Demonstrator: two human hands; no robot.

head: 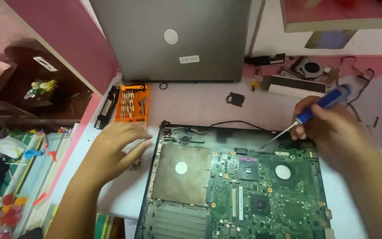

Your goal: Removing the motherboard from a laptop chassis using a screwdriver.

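Observation:
An opened laptop base [186,132] lies on the white table with its green motherboard [266,190] exposed. My right hand [332,132] grips a blue-handled screwdriver [321,105]; its thin tip rests near the board's upper edge. My left hand [113,148] hovers with loose fingers just left of the laptop base, empty, below an orange screwdriver bit case [132,103].
A grey closed laptop [173,40] stands at the back. A cooling fan with heatsink [308,71], a small black part [235,99] and cables lie on the table's far right. A dark shelf [36,84] and colourful clutter [9,177] sit to the left.

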